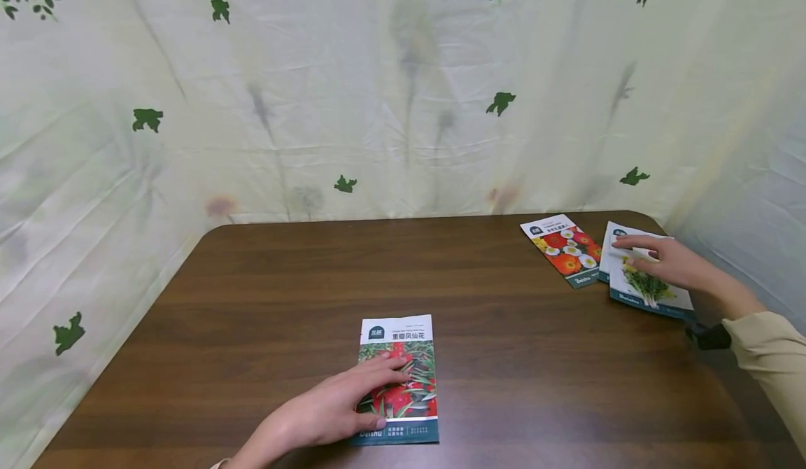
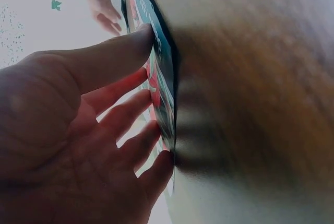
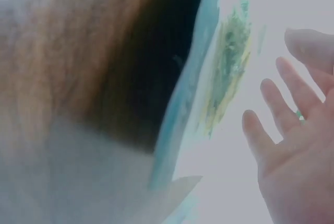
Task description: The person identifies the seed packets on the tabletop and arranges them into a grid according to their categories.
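Observation:
A seed packet with red flowers on its front lies on the table at the near middle. My left hand rests on it with spread fingers; in the left wrist view the thumb and fingertips touch its face. At the far right, my right hand hovers over a seed packet picturing a leafy green vegetable. The right wrist view shows its fingers loosely extended, apart from that packet. Another white packet lies partly under the leafy one, mostly hidden.
A seed packet with orange and white flowers lies tilted, left of the overlapping packets. The brown wooden table has rounded far corners. A pale curtain with green leaf prints hangs behind it and along the sides.

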The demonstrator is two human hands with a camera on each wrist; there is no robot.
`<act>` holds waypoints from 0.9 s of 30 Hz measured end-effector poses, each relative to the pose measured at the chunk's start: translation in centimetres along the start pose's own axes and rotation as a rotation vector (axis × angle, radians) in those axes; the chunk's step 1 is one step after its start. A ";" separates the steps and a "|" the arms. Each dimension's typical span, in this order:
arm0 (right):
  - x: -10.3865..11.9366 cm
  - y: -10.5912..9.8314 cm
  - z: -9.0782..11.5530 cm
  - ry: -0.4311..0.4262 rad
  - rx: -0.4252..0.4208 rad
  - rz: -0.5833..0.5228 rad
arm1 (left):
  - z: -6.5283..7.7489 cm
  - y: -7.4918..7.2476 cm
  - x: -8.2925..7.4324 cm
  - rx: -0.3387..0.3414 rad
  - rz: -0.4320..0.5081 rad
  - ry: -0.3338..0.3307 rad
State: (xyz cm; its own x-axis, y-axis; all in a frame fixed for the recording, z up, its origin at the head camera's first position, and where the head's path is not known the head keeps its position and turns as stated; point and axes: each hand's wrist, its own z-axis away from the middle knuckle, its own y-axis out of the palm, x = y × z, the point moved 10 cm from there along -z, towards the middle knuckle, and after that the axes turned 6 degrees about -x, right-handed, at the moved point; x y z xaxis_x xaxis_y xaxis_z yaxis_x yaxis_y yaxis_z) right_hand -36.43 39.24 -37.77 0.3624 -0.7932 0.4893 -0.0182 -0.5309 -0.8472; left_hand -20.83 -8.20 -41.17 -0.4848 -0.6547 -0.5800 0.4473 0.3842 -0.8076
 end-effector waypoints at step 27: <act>-0.5 1.8 4.7 0.067 0.044 -0.003 | 0.1 -0.2 -0.4 -0.023 0.026 0.032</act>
State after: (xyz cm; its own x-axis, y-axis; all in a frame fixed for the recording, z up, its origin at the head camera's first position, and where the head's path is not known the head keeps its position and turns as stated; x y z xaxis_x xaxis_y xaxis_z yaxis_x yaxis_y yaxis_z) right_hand -32.25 40.13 -40.52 0.2993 -0.8103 0.5038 0.0245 -0.5212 -0.8531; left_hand -20.63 -8.11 -40.82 -0.4976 -0.6231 -0.6034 0.4428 0.4157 -0.7944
